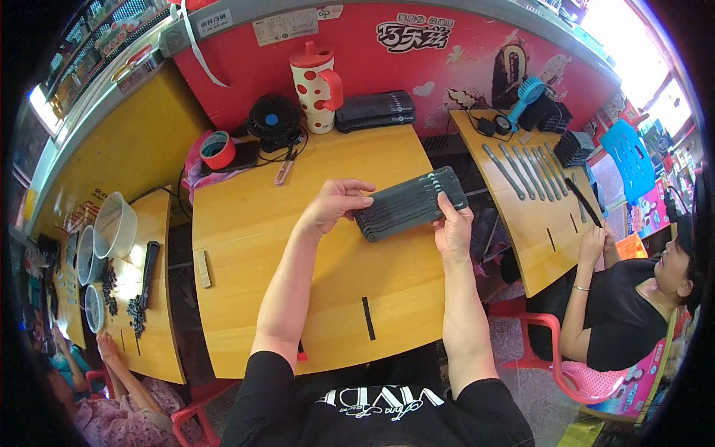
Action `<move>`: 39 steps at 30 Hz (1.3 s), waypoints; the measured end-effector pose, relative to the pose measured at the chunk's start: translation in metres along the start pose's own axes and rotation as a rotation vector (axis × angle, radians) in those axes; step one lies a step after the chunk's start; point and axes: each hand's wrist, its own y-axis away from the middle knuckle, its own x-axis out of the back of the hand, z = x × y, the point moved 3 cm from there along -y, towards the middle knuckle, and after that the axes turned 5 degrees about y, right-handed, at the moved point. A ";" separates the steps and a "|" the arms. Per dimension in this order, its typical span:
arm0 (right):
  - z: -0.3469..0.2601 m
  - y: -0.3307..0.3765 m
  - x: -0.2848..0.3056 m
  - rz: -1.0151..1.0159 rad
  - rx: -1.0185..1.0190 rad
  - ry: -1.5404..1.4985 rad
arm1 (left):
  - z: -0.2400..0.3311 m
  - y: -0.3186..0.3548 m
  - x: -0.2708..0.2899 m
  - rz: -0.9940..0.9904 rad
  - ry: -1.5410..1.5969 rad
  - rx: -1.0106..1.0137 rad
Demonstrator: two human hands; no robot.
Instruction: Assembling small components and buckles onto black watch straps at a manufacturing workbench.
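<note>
A neat stack of long, dark grey flat strips with rounded ends (402, 205) is held up over the wooden table (261, 298). My left hand (335, 204) pinches its left end between thumb and fingers. My right hand (453, 226) grips the right end, thumb on top near a row of small pale marks. What the strips are for cannot be made out. More dark strips of the same look (375, 112) lie piled at the table's back edge.
Along the back stand a spotted tumbler (316, 89), a black fan (273, 119), a tape roll (217, 149) and a cutter (285, 170). At the right table a person (618, 298) handles a dark strip beside a row of strips (525, 171). Plastic tubs (115, 223) stand left.
</note>
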 end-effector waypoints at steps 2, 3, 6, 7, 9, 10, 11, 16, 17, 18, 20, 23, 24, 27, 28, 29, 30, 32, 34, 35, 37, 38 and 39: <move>0.000 -0.001 0.001 0.027 0.020 -0.010 | -0.001 0.003 -0.004 -0.031 0.030 0.032; -0.001 0.000 -0.001 0.047 0.036 -0.016 | 0.000 0.005 -0.006 -0.056 0.065 0.062; -0.005 0.001 -0.005 0.048 0.031 -0.027 | -0.010 0.001 -0.005 -0.060 0.006 0.078; -0.005 0.001 -0.003 0.055 0.034 -0.039 | -0.011 0.000 -0.005 -0.064 -0.007 0.083; -0.004 0.000 -0.001 -0.009 0.054 0.028 | -0.001 -0.003 -0.003 0.142 -0.149 -0.145; -0.004 -0.001 0.001 0.002 0.061 0.013 | 0.003 -0.002 -0.008 0.132 -0.166 -0.143; -0.005 -0.002 0.003 -0.012 0.069 0.028 | 0.009 0.002 -0.012 0.198 -0.222 -0.268; -0.011 -0.007 -0.001 0.079 -0.097 -0.174 | 0.044 0.024 -0.037 0.105 -0.888 -0.655; -0.016 -0.005 -0.001 0.090 -0.095 -0.164 | 0.048 0.032 -0.048 0.019 -1.142 -0.743; -0.018 -0.007 0.004 0.105 -0.105 -0.149 | 0.040 0.031 -0.055 -0.045 -1.204 -0.662; -0.004 -0.011 0.014 0.118 -0.107 -0.150 | 0.031 0.032 -0.058 -0.111 -1.282 -0.584; 0.030 -0.026 0.031 0.210 0.084 0.419 | 0.021 0.021 -0.059 -0.240 -0.995 -0.264; 0.031 -0.026 0.029 0.217 0.138 0.434 | 0.022 0.022 -0.053 -0.060 -1.100 -0.273; 0.029 -0.032 0.029 0.230 0.143 0.202 | 0.017 0.026 -0.045 0.311 -1.198 -0.395; 0.024 -0.031 0.029 0.243 0.091 -0.030 | 0.018 0.031 -0.046 0.492 -1.177 -0.507; 0.017 -0.028 0.027 0.244 0.079 -0.035 | 0.018 0.035 -0.047 0.492 -1.185 -0.496; 0.008 -0.026 0.025 0.259 0.090 -0.200 | 0.014 0.035 -0.046 0.465 -0.853 -0.234; 0.004 -0.026 0.026 0.294 0.129 -0.423 | 0.001 0.034 -0.051 0.427 -0.519 0.026; 0.004 -0.026 0.025 0.293 0.153 -0.410 | -0.017 0.031 -0.068 0.164 -0.234 0.173; 0.002 -0.026 0.026 0.291 0.183 -0.393 | -0.025 0.029 -0.079 0.164 -0.235 0.176; 0.003 -0.027 0.020 0.284 0.217 -0.344 | -0.034 0.021 -0.104 0.209 0.148 0.051; 0.004 -0.026 0.019 0.282 0.251 -0.288 | -0.036 0.011 -0.106 0.232 0.257 0.106; 0.003 -0.025 0.016 0.277 0.251 -0.287 | -0.037 0.001 -0.107 0.233 0.259 0.102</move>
